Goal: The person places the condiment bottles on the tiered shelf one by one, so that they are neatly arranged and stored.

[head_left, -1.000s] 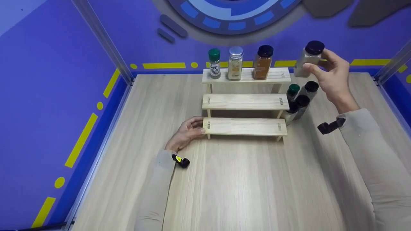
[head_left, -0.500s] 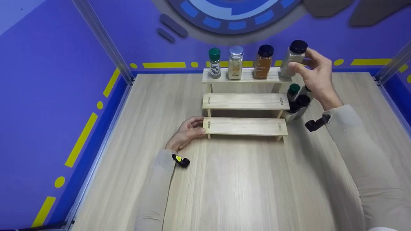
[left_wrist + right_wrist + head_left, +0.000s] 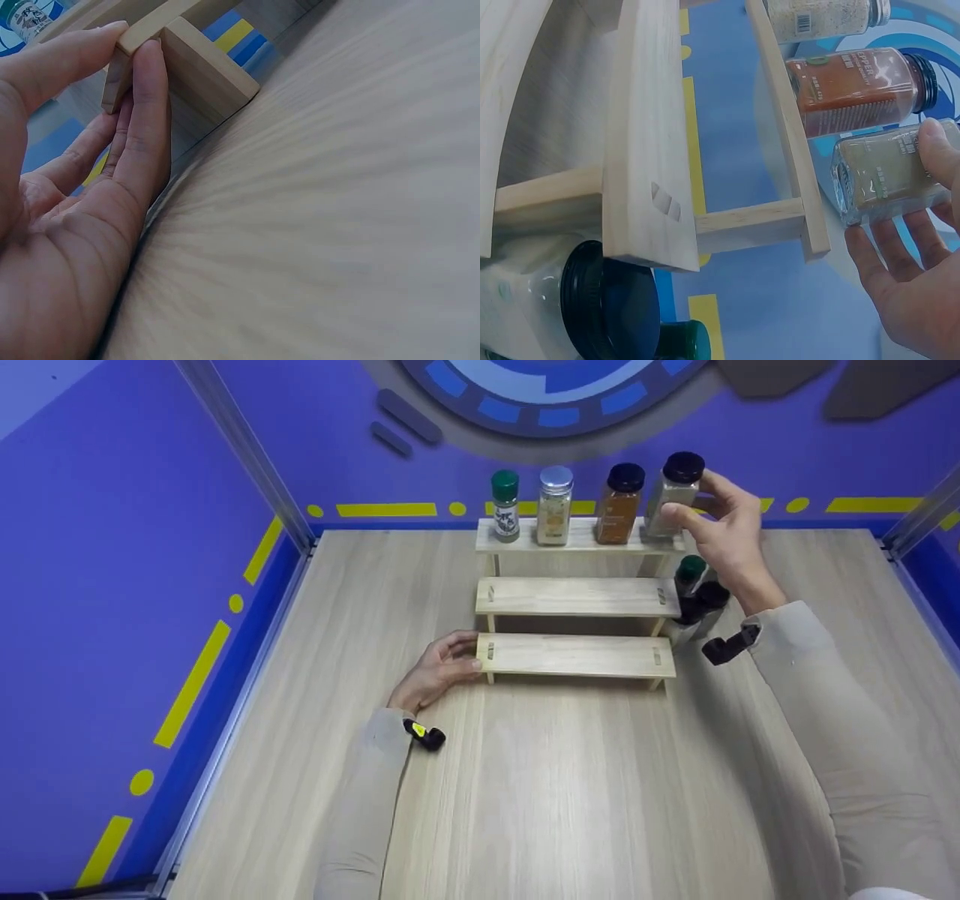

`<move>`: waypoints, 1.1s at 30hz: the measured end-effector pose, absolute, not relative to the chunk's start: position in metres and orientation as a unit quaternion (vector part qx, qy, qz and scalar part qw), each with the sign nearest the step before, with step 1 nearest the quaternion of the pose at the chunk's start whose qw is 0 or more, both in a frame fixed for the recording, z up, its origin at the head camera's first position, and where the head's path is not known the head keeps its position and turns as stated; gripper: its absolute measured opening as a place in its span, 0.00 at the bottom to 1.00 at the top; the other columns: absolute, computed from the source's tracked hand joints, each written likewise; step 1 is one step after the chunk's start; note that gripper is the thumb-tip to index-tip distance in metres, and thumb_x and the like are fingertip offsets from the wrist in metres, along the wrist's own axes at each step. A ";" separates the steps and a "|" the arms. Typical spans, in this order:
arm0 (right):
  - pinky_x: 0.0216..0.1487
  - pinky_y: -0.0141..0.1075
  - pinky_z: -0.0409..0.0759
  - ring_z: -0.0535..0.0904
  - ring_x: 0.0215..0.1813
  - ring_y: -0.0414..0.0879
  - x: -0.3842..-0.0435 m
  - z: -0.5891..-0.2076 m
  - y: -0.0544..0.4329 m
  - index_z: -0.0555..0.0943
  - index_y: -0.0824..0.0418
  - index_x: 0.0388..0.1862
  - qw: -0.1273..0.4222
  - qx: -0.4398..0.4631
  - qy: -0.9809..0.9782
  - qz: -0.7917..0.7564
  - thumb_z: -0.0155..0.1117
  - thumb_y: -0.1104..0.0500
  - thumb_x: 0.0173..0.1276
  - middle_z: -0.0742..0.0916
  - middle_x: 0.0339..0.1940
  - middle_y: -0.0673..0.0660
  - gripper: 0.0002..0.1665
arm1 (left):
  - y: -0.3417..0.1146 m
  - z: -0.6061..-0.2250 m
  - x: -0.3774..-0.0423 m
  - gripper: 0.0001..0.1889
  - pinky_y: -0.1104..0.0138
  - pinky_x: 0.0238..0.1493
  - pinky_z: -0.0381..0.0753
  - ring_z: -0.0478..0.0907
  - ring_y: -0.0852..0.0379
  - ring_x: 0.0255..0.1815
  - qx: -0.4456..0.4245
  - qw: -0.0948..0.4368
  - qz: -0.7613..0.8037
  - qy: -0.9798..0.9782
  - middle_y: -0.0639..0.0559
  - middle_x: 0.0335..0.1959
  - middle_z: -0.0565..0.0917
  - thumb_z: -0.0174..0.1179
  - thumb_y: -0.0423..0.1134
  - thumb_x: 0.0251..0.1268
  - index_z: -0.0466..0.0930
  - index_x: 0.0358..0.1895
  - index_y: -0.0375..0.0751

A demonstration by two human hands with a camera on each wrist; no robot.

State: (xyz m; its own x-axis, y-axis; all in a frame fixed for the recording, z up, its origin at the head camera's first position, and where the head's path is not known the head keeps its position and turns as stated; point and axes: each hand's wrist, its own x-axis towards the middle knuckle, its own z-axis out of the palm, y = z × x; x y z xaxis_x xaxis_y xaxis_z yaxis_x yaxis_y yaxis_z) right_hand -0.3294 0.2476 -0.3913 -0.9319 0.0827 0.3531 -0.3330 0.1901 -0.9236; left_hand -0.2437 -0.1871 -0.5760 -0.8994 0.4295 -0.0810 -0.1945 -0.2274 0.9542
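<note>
A three-tier wooden spice rack [image 3: 577,654] stands on the table. My left hand [image 3: 435,675] pinches the left end of its lowest tier, thumb above and fingers below in the left wrist view. My right hand [image 3: 729,536] grips a clear glass spice jar [image 3: 673,493] with a black lid and pale greyish contents. The jar's base is right at the top tier's right end, and the jar leans slightly. Left of it on that tier stand an orange-red spice jar [image 3: 618,514], a silver-lidded jar [image 3: 554,514] and a small green-capped bottle [image 3: 505,514].
Beside the rack's right side stand several more jars, among them a black-lidded jar [image 3: 711,598] and a green-capped bottle [image 3: 690,570], partly hidden by the rack and my right arm. A blue-purple panel [image 3: 375,450] rises behind the table.
My right hand has carried the greyish spice jar leftward, from right of the rack to the top tier's right end beside the orange-red jar. My left hand stays on the lowest tier.
</note>
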 end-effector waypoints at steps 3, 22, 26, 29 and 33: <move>0.55 0.25 0.85 0.85 0.57 0.43 -0.330 -0.391 0.246 0.85 0.52 0.69 0.160 0.083 -0.754 0.632 0.81 0.60 0.65 0.89 0.58 0.48 0.32 | -0.187 -0.576 -0.244 0.36 0.64 0.58 0.90 0.81 0.52 0.61 0.100 0.203 0.776 0.589 0.36 0.71 0.74 0.66 0.25 0.69 0.62 0.78 0.27; 0.58 0.25 0.86 0.86 0.56 0.43 -0.336 -0.404 0.245 0.84 0.54 0.69 0.164 0.085 -0.756 0.628 0.80 0.61 0.66 0.89 0.55 0.48 0.32 | -0.187 -0.577 -0.244 0.36 0.63 0.59 0.90 0.81 0.51 0.60 0.099 0.198 0.779 0.587 0.35 0.71 0.74 0.64 0.23 0.68 0.62 0.78 0.26; 0.59 0.27 0.86 0.85 0.57 0.43 -0.335 -0.406 0.244 0.83 0.54 0.71 0.163 0.089 -0.761 0.622 0.79 0.59 0.68 0.88 0.58 0.48 0.32 | -0.187 -0.577 -0.244 0.36 0.63 0.59 0.91 0.82 0.51 0.60 0.098 0.196 0.778 0.589 0.34 0.71 0.74 0.65 0.23 0.68 0.62 0.77 0.25; 0.61 0.28 0.85 0.85 0.58 0.42 -0.334 -0.405 0.246 0.81 0.52 0.73 0.161 0.089 -0.770 0.611 0.79 0.58 0.68 0.88 0.60 0.47 0.35 | -0.187 -0.577 -0.245 0.35 0.63 0.58 0.91 0.82 0.51 0.59 0.097 0.197 0.778 0.589 0.34 0.72 0.74 0.65 0.23 0.68 0.63 0.77 0.26; 0.63 0.29 0.84 0.84 0.59 0.44 -0.330 -0.400 0.248 0.79 0.54 0.75 0.158 0.102 -0.752 0.632 0.79 0.61 0.68 0.87 0.63 0.51 0.36 | -0.187 -0.576 -0.244 0.35 0.64 0.58 0.91 0.82 0.52 0.59 0.094 0.200 0.779 0.587 0.37 0.71 0.75 0.64 0.22 0.68 0.63 0.77 0.26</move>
State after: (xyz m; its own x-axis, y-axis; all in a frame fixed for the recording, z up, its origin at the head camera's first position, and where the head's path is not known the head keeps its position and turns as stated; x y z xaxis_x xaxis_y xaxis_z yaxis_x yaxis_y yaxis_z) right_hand -0.3297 0.2475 -0.3999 -0.9290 0.0471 0.3672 -0.3537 0.1800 -0.9179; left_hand -0.2442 -0.1871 -0.5761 -0.9028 0.4210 -0.0882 -0.2010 -0.2316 0.9518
